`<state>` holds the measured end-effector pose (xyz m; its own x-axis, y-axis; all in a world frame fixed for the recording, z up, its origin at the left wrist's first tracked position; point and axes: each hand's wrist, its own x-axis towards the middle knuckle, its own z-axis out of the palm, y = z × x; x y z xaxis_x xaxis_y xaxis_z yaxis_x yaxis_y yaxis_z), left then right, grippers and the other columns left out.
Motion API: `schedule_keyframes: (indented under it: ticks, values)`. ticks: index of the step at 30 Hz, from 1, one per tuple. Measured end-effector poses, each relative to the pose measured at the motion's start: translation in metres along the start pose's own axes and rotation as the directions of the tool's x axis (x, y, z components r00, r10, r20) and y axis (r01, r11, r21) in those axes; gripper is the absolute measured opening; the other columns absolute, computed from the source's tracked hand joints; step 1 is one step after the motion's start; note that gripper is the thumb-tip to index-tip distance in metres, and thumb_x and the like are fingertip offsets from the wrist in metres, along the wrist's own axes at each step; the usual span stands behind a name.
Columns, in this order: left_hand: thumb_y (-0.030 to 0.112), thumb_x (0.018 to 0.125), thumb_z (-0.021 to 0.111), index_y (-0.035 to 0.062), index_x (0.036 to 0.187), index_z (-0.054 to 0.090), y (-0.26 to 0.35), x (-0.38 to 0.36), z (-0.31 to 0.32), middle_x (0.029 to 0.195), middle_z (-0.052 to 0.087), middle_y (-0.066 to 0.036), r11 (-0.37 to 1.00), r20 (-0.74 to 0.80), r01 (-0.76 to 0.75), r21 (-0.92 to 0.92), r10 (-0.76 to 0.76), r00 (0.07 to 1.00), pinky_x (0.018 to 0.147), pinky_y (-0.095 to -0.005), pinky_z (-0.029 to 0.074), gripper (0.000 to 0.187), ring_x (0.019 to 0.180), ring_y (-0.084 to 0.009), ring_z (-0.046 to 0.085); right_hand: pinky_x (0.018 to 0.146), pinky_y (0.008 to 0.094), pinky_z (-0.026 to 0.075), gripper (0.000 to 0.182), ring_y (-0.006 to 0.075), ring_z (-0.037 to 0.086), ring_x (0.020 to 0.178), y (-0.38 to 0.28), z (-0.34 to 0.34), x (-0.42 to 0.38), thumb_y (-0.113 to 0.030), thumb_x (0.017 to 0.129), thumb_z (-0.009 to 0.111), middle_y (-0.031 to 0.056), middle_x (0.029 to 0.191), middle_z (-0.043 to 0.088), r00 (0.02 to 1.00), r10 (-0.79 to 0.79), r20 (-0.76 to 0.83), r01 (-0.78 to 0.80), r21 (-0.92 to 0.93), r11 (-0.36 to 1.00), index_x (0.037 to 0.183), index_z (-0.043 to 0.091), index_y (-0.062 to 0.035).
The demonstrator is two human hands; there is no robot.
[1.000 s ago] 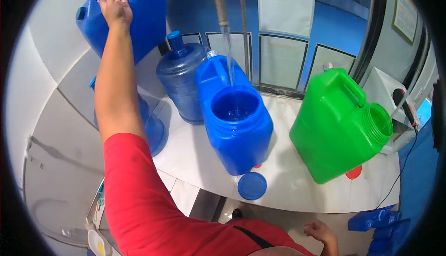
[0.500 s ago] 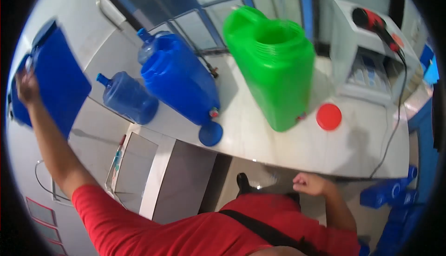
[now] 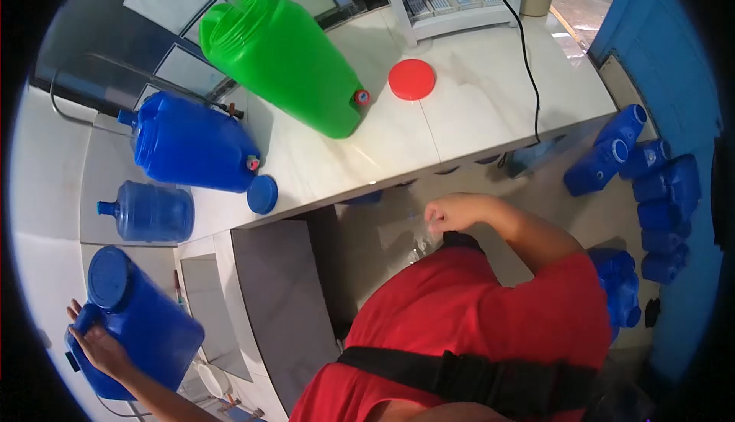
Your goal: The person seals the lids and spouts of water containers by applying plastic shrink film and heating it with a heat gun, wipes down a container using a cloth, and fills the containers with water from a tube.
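Note:
At the lower left, my left hand is closed round the handle of a blue water jug, partly hidden behind the palm. The jug has a round blue screw cap on top and is tilted in view. Whether anything supports it from below cannot be seen. My right hand is curled loosely in front of my body, below the counter edge, with nothing visible in it.
A white counter holds an uncapped green jug, a red lid, an uncapped blue jug, a blue lid and a clear blue round bottle. Several blue jugs stand on the floor at right.
The view has swung to the right, showing more floor and doorway. My left hand and its blue jug now appear lower in view. My right hand stays curled near my body.

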<state>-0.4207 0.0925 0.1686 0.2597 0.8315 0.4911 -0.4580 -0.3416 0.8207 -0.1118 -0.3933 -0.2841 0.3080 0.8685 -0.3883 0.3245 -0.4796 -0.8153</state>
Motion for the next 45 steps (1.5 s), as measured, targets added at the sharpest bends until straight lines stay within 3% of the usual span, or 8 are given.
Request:
schedule_keyframes:
  ticks: [7,11,15,20,25,27,32,45]
  values:
    - [0.023,0.108,0.037,-0.0082,0.149,0.026,-0.018,-0.125,0.026,0.147,0.041,-0.022,0.989,0.161,0.131,-0.068,-0.119,0.98,0.122,-0.044,0.023,0.052,0.141,-0.0299,0.038,0.082,0.0402,0.052,0.041,0.0299,0.067,0.096,-0.058,0.025,-0.05,-0.034,0.091,0.067,0.014,0.105,0.07,0.978,-0.016,-0.209,0.016,0.002,1.0,0.118,0.06,-0.0035]
    - [0.015,0.105,0.041,-0.0059,0.149,0.023,-0.033,-0.152,0.037,0.141,0.046,-0.02,0.818,0.767,0.506,-0.273,-0.132,0.627,0.119,-0.0464,0.03,0.051,0.135,-0.0301,0.044,0.084,0.0407,0.052,0.034,0.0307,0.066,0.096,-0.087,0.028,-0.093,-0.028,0.094,0.064,0.0157,0.109,0.066,0.832,-0.095,-0.546,0.045,-0.104,0.994,0.117,0.06,-0.0039]
    - [0.014,0.104,0.04,-0.0045,0.145,0.023,-0.031,-0.2,0.116,0.131,0.046,-0.015,0.649,0.87,0.679,-0.343,-0.054,0.491,0.113,-0.0474,0.036,0.048,0.126,-0.0264,0.047,0.087,0.0369,0.051,0.028,0.0265,0.063,0.1,-0.105,0.013,-0.149,-0.023,0.098,0.059,0.0159,0.116,0.061,0.618,-0.058,-0.784,0.089,-0.004,0.996,0.12,0.06,-0.0053]
    - [0.033,0.106,0.042,-0.0059,0.142,0.034,-0.005,-0.253,0.226,0.114,0.051,-0.009,0.624,0.993,0.781,-0.037,0.109,-0.04,0.095,-0.0417,0.05,0.054,0.099,-0.023,0.059,0.096,0.0368,0.048,0.042,0.0243,0.058,0.113,-0.077,-0.012,-0.22,-0.017,0.094,0.064,0.0128,0.132,0.053,0.181,-0.09,-0.979,0.185,-0.056,0.981,0.133,0.053,-0.0079]
    - [0.044,0.101,0.051,0.0034,0.135,0.05,0.015,-0.289,0.361,0.098,0.057,-0.003,0.917,0.772,0.399,0.014,0.244,-0.587,0.081,-0.039,0.053,0.053,0.079,-0.0233,0.062,0.118,0.0424,0.027,0.099,0.0326,0.032,0.144,-0.023,-0.012,-0.329,-0.016,0.077,0.078,0.0222,0.155,0.031,-0.147,-0.2,-0.969,-0.242,-0.161,0.957,0.155,0.018,-0.0023]
    - [0.047,0.097,0.056,0.0013,0.14,0.043,0.073,-0.316,0.389,0.114,0.059,-0.016,0.989,0.712,-0.103,-0.103,0.001,-0.702,0.091,-0.0402,0.052,0.064,0.1,-0.0274,0.062,0.121,0.0442,0.02,0.118,0.036,0.026,0.147,-0.013,-0.003,-0.366,-0.024,0.069,0.087,0.0263,0.157,0.025,-0.271,-0.098,-0.957,-0.305,-0.011,0.952,0.156,0.01,0.002]
    - [0.025,0.092,0.064,0.003,0.136,0.049,0.074,-0.374,0.516,0.116,0.066,-0.021,0.53,0.675,-0.511,-0.676,0.167,-0.719,0.096,-0.0416,0.049,0.051,0.108,-0.0339,0.064,0.12,0.0442,0.023,0.132,0.0371,0.028,0.145,0.041,0.018,-0.405,-0.032,0.062,0.093,0.0272,0.156,0.024,-0.247,-0.089,-0.965,-0.174,-0.046,0.984,0.156,0.007,0.0028]
    - [0.027,0.097,0.055,0.0144,0.125,0.06,-0.089,-0.499,0.779,0.109,0.064,-0.009,0.183,0.69,-0.677,-0.713,0.352,-0.632,0.087,-0.0438,0.053,0.032,0.096,-0.0309,0.067,0.115,0.0514,0.029,0.129,0.0509,0.031,0.139,0.214,-0.136,-0.336,-0.047,0.07,0.087,0.0382,0.15,0.024,-0.222,0.102,-0.97,-0.194,0.146,0.97,0.152,0.005,0.0096]
